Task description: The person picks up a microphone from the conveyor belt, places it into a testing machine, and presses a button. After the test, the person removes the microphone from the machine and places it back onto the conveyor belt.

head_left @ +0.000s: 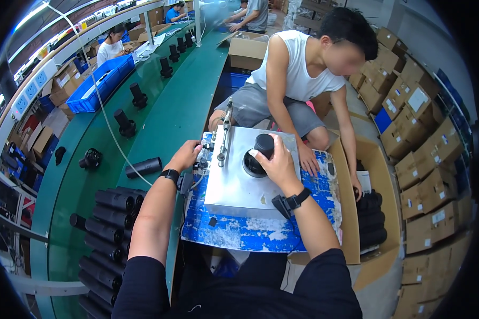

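My right hand (278,166) is closed around a black cylindrical part (264,142), which stands upright in the round dark opening (254,166) of a silver metal box. The box's bare top (234,187) carries a slim metal air cylinder (225,130) near its left edge. At that left side my left hand (185,155) has its fingertips against small metal fittings (203,159) with hoses. Its fingers are bent, and what they grip is partly hidden. The box rests on a worn blue-and-white board (234,234).
On the left, a green conveyor (167,117) carries black parts and a pile of black tubes (109,231). A blue bin (104,85) stands beyond. At right a co-worker's hand (358,187) reaches into an open carton (391,223) of black parts. Stacked cartons (436,181) line the right.
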Motion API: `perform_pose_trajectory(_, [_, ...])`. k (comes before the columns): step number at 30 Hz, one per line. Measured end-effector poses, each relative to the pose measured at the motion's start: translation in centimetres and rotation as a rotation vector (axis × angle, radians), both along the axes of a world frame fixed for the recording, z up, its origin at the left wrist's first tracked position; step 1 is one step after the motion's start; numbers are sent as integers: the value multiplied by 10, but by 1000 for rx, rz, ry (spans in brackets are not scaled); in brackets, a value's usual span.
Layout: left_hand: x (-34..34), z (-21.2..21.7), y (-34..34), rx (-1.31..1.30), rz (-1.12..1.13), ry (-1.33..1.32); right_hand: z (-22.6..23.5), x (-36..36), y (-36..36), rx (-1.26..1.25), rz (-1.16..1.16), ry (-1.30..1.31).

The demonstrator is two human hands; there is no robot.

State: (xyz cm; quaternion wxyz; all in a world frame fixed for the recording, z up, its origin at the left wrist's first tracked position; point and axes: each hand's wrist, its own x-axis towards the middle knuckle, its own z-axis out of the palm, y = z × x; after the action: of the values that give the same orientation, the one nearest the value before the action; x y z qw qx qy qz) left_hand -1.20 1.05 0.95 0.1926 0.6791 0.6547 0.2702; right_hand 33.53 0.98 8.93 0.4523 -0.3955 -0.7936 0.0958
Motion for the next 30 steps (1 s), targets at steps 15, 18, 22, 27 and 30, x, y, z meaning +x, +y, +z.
perform_pose_trajectory(15, [0,-2,1,-16,-10,-27,5,15,2,-160,100,-48])
perform_pose_trajectory(18, [-3,-6,2,21,-25,-12,6,12,-3,-219,125,25])
perform_pose_trajectory(22, [-13,-8,3,29,-48,37,8,1,-5,-221,80,19])
perform_pose_trajectory(27, [9,21,-4,-186,54,34,2,11,-4,-194,86,23])
perform_pose_trajectory(30, [8,51,-23,-49,169,-70,5,6,-5,-207,80,18])
